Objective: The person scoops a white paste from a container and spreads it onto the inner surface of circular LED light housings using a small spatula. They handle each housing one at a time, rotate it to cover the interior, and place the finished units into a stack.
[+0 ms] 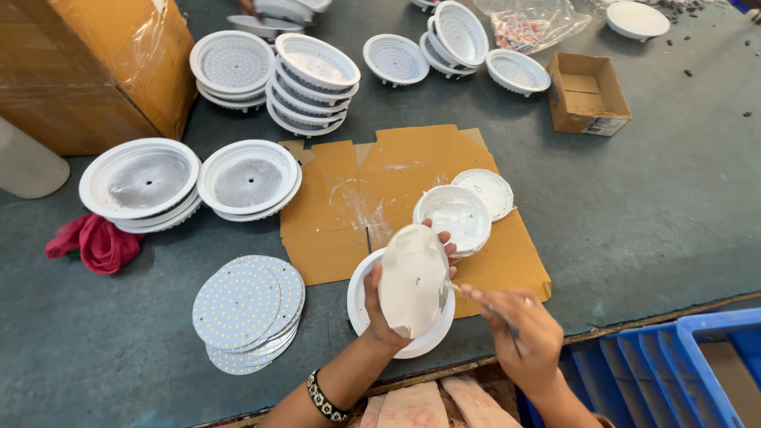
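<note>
Nearby, small open brown carton [588,95] beyond left hand [386,305], paste-coated disc [414,279].

The round plate [412,279] hides most of the left hand [380,305] and the white housing [361,305] beneath it. The thin tool [483,305] in the right hand [523,337] is blurred. The blue crate [674,364] and brown carton [87,63] run off the picture's edges. The contents of the clear bag [527,24] are too small to tell.
</note>
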Motion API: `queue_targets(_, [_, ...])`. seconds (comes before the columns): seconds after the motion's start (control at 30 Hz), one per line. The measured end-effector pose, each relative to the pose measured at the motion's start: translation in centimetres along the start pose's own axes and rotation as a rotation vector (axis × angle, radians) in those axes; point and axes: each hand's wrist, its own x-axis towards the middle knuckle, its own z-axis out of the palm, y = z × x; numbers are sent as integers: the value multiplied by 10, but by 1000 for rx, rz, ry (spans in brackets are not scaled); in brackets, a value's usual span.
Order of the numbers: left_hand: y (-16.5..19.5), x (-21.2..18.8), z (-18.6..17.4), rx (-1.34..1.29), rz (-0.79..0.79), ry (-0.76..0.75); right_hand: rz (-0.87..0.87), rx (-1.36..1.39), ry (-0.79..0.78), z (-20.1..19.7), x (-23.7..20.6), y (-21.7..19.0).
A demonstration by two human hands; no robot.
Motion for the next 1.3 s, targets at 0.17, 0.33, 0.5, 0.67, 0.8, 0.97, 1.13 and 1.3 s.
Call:
queue_targets(0.17, [-7,-10,6,117,-41,-39,71,-26,87,16,24,-5])
queue_targets(0.33, [-11,-12,3,129,-49,-72,-30,-107,98,28,34,-13])
queue_targets(0.5, [-16,-11,-1,196,-8,-13,-83,-107,46,39,25,-24])
queue_targets(0.67, [-4,-4,-8,118,25,16,-188,4,-27,29,14,-31])
queue_targets(0.8, [1,-5,-3,124,9,0,14,-83,60,17,23,-17])
queue_targets(0.97, [8,-7,4,-32,-80,-55,-74,-2,48,16,38,-8])
queue_targets(1.13, [14,-7,2,-189,-210,-32,-243,-162,-19,17,39,-4])
queue_targets(1.3, [12,-7,1,-160,-183,41,-260,-164,-66,19,30,4])
